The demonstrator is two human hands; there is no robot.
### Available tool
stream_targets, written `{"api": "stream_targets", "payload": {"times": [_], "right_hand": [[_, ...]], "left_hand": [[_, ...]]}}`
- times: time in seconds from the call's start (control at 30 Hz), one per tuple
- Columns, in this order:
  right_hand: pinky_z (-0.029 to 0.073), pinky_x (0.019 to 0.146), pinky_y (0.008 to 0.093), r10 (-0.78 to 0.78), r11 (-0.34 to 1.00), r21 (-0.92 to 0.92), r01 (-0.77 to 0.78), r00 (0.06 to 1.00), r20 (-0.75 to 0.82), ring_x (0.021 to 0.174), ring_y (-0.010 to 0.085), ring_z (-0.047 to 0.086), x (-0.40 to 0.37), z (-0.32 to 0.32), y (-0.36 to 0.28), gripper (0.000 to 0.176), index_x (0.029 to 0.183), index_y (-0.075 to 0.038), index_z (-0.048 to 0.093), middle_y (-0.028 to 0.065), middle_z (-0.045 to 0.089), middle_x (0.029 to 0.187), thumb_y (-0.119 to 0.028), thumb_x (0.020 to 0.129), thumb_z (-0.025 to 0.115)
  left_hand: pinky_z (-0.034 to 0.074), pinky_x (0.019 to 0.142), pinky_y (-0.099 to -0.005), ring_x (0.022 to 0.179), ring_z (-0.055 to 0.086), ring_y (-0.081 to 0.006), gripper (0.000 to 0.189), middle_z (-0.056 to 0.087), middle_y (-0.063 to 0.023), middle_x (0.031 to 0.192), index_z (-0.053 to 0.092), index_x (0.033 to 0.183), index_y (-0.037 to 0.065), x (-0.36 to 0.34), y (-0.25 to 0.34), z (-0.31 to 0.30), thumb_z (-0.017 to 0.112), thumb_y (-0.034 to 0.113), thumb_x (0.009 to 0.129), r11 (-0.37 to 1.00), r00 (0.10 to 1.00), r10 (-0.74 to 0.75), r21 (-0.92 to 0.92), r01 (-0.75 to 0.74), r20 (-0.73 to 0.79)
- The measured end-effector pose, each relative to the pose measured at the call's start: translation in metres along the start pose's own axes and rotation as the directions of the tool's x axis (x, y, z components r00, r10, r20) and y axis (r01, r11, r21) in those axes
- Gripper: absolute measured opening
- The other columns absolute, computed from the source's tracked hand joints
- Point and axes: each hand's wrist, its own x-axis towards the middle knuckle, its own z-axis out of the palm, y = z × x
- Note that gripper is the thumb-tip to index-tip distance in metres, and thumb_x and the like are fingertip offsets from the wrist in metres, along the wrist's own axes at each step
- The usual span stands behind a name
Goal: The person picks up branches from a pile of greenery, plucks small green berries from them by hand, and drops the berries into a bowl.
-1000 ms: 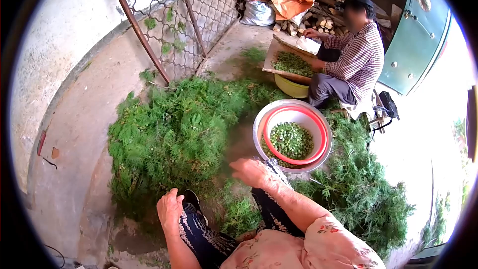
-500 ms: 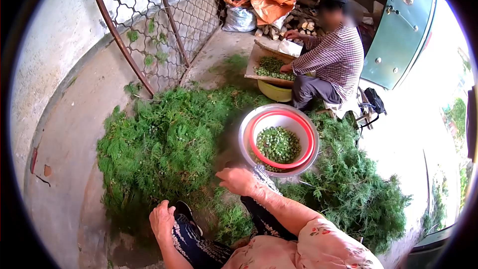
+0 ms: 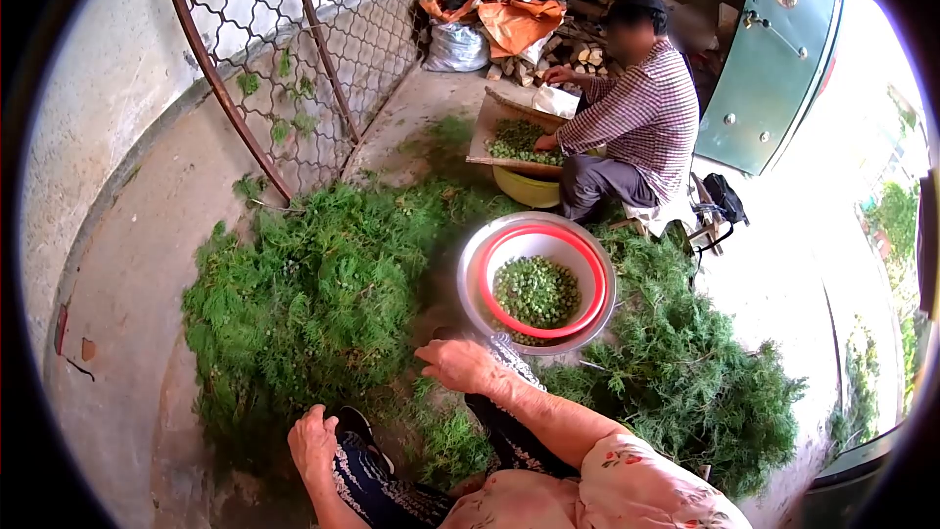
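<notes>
My left hand (image 3: pixel 312 441) rests by my left knee, its fingers curled in and nothing showing in them. Loosely closed, my right hand (image 3: pixel 456 363) lies on my right knee, just below the basins, with no object visible in it. Beyond it, a white basin with a red rim (image 3: pixel 594 267) stands inside a wider metal basin (image 3: pixel 468 286). Small green cones or berries (image 3: pixel 537 292) partly fill the white basin. A large heap of green conifer sprigs (image 3: pixel 304 304) spreads in front of my left hand.
A second heap of sprigs (image 3: pixel 685 362) lies to the right. Ahead, a seated person (image 3: pixel 646 108) works over a cardboard tray (image 3: pixel 480 142) of green cones above a yellow basin (image 3: pixel 527 187). A metal lattice (image 3: pixel 323 49) leans at left; bags and firewood (image 3: pixel 586 56) are stacked behind.
The view has shifted slightly, so the basins and the seated person appear a little further left and lower. My hands stay in nearly the same resting pose.
</notes>
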Motion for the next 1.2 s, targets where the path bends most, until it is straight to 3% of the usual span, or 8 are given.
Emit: {"api": "stream_targets", "payload": {"times": [0.1, 0.4, 0.5, 0.63, 0.8, 0.9, 1.03, 1.2], "right_hand": [[0.052, 0.065, 0.0390, -0.111, 0.992, -0.071, 0.108, 0.993, -0.049, 0.076, 0.0302, 0.062, -0.001, 0.003, 0.007, 0.032, 0.111, -0.006, 0.055, 0.0147, 0.061, 0.088, -0.026, 0.087, 0.054], [0.051, 0.070, 0.0414, -0.045, 0.996, -0.077, 0.048, 0.998, 0.040, 0.081, 0.0322, 0.062, -0.004, -0.015, -0.005, 0.030, 0.109, -0.005, 0.053, 0.0157, 0.060, 0.091, -0.025, 0.087, 0.054], [0.049, 0.074, 0.0421, -0.015, 1.000, -0.015, 0.015, 1.000, -0.008, 0.086, 0.0336, 0.060, -0.004, -0.004, 0.000, 0.034, 0.108, -0.006, 0.055, 0.0136, 0.061, 0.094, -0.026, 0.081, 0.062], [0.048, 0.074, 0.0426, 0.003, 1.000, -0.012, -0.003, 1.000, 0.014, 0.087, 0.0339, 0.059, -0.003, -0.006, -0.002, 0.032, 0.107, -0.007, 0.056, 0.0135, 0.060, 0.093, -0.025, 0.081, 0.062], [0.047, 0.075, 0.0424, 0.001, 1.000, -0.012, -0.001, 1.000, 0.020, 0.089, 0.0335, 0.058, -0.003, -0.007, -0.004, 0.030, 0.105, -0.007, 0.056, 0.0133, 0.059, 0.094, -0.023, 0.080, 0.061], [0.049, 0.071, 0.0432, -0.075, 0.997, -0.024, 0.075, 0.997, -0.012, 0.082, 0.0349, 0.061, -0.004, -0.009, -0.002, 0.026, 0.102, -0.006, 0.054, 0.0158, 0.060, 0.091, -0.025, 0.085, 0.057], [0.049, 0.070, 0.0437, -0.043, 0.998, -0.036, 0.043, 0.999, 0.002, 0.082, 0.0350, 0.061, -0.003, -0.008, -0.002, 0.026, 0.101, -0.006, 0.054, 0.0161, 0.059, 0.091, -0.025, 0.084, 0.057], [0.049, 0.070, 0.0438, -0.057, 0.997, -0.044, 0.057, 0.998, 0.012, 0.082, 0.0348, 0.061, -0.003, -0.008, 0.000, 0.026, 0.101, -0.006, 0.054, 0.0159, 0.059, 0.092, -0.025, 0.084, 0.058]], "left_hand": [[0.046, 0.064, -0.0432, 0.077, 0.059, -0.0366, 0.023, 0.063, -0.0183, 0.081, 0.059, 0.090, 0.002, 0.001, -0.001, 0.002, 0.068, 0.015, 0.073, 1.000, 1.000, -0.008, 0.007, 0.008, 0.003], [0.046, 0.064, -0.0430, 0.078, 0.059, -0.0365, 0.023, 0.063, -0.0177, 0.082, 0.059, 0.089, 0.002, 0.001, 0.003, 0.000, 0.068, 0.015, 0.073, 1.000, 1.000, 0.007, 0.005, -0.007, 0.008], [0.046, 0.064, -0.0431, 0.078, 0.059, -0.0367, 0.022, 0.063, -0.0177, 0.082, 0.058, 0.089, 0.002, 0.003, 0.007, -0.001, 0.067, 0.016, 0.073, 1.000, 1.000, -0.003, 0.005, 0.003, 0.023], [0.046, 0.065, -0.0434, 0.079, 0.059, -0.0370, 0.023, 0.063, -0.0181, 0.083, 0.059, 0.090, 0.003, 0.004, 0.005, 0.000, 0.068, 0.016, 0.073, 1.000, 0.999, -0.019, 0.008, 0.019, 0.037], [0.047, 0.072, -0.0437, 0.084, 0.060, -0.0370, 0.024, 0.064, -0.0193, 0.087, 0.063, 0.093, 0.003, 0.005, 0.011, -0.005, 0.065, 0.015, 0.074, 0.996, 0.995, -0.079, -0.033, 0.081, 0.060], [0.047, 0.072, -0.0435, 0.084, 0.060, -0.0369, 0.024, 0.064, -0.0192, 0.087, 0.063, 0.094, 0.003, 0.005, 0.011, -0.004, 0.066, 0.016, 0.074, 0.996, 0.995, -0.083, -0.036, 0.086, 0.062], [0.046, 0.066, -0.0438, 0.080, 0.059, -0.0373, 0.026, 0.063, -0.0181, 0.084, 0.060, 0.094, 0.003, 0.005, 0.004, 0.004, 0.068, 0.017, 0.073, 1.000, 0.999, -0.018, 0.003, 0.018, 0.028], [0.047, 0.070, -0.0441, 0.083, 0.059, -0.0377, 0.025, 0.064, -0.0196, 0.085, 0.062, 0.094, 0.003, 0.007, 0.010, -0.002, 0.066, 0.016, 0.073, 0.998, 0.996, -0.065, -0.021, 0.067, 0.067]]}}
